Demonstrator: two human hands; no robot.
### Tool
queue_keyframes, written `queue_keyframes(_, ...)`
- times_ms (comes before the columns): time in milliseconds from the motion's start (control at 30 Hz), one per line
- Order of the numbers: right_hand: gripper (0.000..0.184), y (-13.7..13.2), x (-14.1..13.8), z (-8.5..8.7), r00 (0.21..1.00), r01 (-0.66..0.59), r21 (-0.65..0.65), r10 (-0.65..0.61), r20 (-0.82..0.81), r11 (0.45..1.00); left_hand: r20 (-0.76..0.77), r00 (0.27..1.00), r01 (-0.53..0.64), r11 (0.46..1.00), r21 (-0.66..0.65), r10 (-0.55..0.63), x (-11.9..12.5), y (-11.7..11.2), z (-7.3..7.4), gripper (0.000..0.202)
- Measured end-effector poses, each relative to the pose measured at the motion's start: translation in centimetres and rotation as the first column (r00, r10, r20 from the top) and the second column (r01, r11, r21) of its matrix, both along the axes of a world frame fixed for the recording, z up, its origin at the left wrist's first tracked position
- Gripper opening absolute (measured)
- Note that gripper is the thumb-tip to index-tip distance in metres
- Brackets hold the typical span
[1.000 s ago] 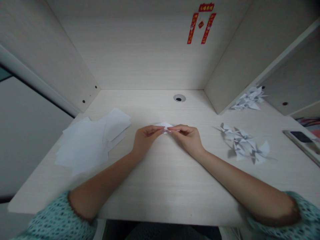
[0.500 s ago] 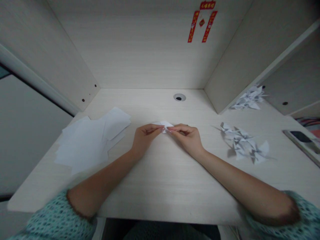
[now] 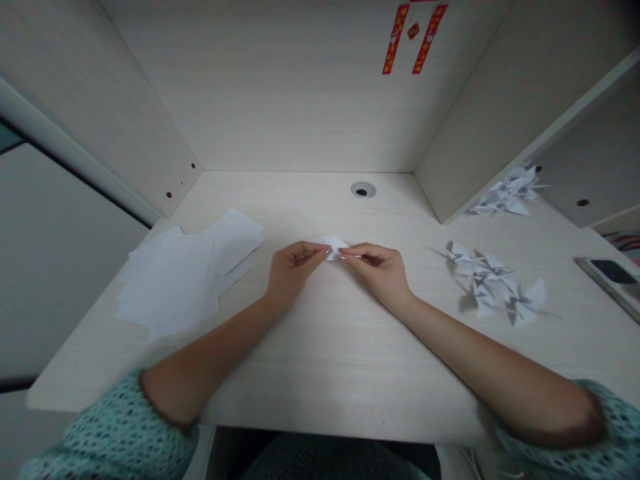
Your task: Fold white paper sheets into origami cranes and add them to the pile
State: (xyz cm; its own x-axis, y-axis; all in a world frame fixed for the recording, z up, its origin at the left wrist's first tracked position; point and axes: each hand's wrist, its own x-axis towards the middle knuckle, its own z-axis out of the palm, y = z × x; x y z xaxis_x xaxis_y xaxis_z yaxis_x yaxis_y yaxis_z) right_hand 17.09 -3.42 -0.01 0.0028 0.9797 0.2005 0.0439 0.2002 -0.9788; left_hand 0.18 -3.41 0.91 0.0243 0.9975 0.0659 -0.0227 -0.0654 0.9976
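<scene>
A small folded piece of white paper (image 3: 333,244) lies at the middle of the light wooden desk (image 3: 320,360). My left hand (image 3: 293,270) pinches its left side with curled fingers. My right hand (image 3: 379,270) pinches its right side, thumb and fingers pressed together. Both hands rest low on the desk and hide most of the paper. Both forearms reach in from the near edge, with patterned teal sleeves at the elbows.
Loose white paper sheets (image 3: 185,277) lie spread at the left. A pile of folded paper figures (image 3: 493,283) sits at the right, another pile (image 3: 507,193) farther back right. A phone (image 3: 613,273) lies at the far right. A cable hole (image 3: 363,190) is near the back wall.
The hands stay pinched on the paper with only small finger shifts. The view has tilted slightly, so everything sits a little lower and to the right.
</scene>
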Motion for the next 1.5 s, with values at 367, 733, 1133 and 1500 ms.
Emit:
queue_keyframes(367, 0.016, 0.31, -0.13, -0.25, 0.994, -0.026, -0.099, 0.015, -0.112, 0.995, 0.05, 0.998, -0.036, 0.999, -0.033, 0.037, 0.07, -0.1, 0.32, 0.023)
queue_keyframes(733, 0.01, 0.09, -0.05, -0.32, 1.0, 0.025, 0.036, -0.025, -0.012, 0.999, 0.046, 0.999, -0.014, 0.998, -0.055, 0.017, -0.12, 0.06, 0.21, 0.022)
queue_keyframes(1133, 0.013, -0.23, -0.07, -0.13, 0.996, 0.085, 0.056, -0.087, 0.03, 0.995, 0.025, 0.999, -0.038, 0.998, -0.049, 0.039, 0.06, 0.03, 0.33, 0.029)
queue_keyframes(1500, 0.014, -0.04, -0.34, -0.21, 0.99, 0.049, -0.08, -0.058, -0.127, 0.996, 0.039, 0.998, -0.038, 0.999, -0.022, 0.039, 0.18, -0.23, 0.43, 0.023)
